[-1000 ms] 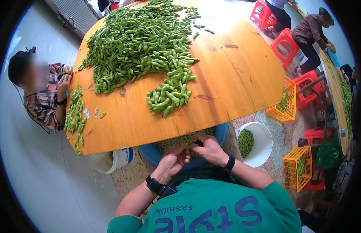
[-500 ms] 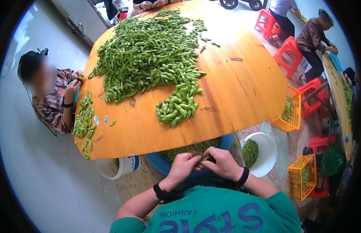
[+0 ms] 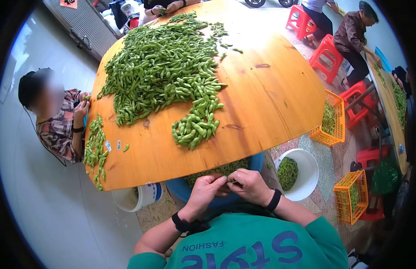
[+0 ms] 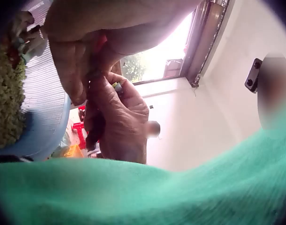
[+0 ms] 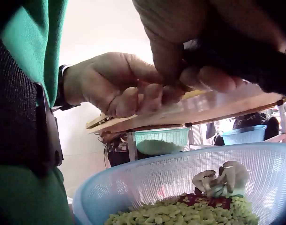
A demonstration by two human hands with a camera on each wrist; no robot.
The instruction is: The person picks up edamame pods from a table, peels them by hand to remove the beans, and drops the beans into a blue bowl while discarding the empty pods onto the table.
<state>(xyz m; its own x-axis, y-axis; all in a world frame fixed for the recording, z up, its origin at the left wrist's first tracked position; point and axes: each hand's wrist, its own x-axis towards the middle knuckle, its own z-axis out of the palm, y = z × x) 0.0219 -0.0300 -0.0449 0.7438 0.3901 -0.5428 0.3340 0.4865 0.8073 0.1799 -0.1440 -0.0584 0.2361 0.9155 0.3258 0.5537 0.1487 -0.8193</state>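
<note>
Both hands meet over a blue basket (image 5: 100, 194) of shelled green beans (image 5: 180, 213) at the table's near edge. In the head view, the left hand (image 3: 207, 190) brings thumb and fingertips against those of the right hand (image 3: 252, 186). Between the right hand's (image 4: 119, 117) curled fingers, the left wrist view shows a bit of green pod (image 4: 117, 86); the rest is hidden by both hands' fingers. The left hand (image 5: 117, 84) pinches at that same spot. Several green pods (image 3: 196, 125) lie on the wooden table (image 3: 270, 103) ahead, below a large heap (image 3: 158, 67).
White buckets stand at left (image 3: 129, 199) and right (image 3: 306, 175) of the basket. Yellow crates (image 3: 335, 121) and red stools (image 3: 326, 58) are on the right. A seated person (image 3: 60, 130) works at the table's left edge. Pale gloves (image 5: 234, 177) lie in the basket.
The left hand has turned from palm up to a pinch, and the two hands' fingertips have come together. Since half a second ago, the hands have moved little; the person at far right leans further forward.
</note>
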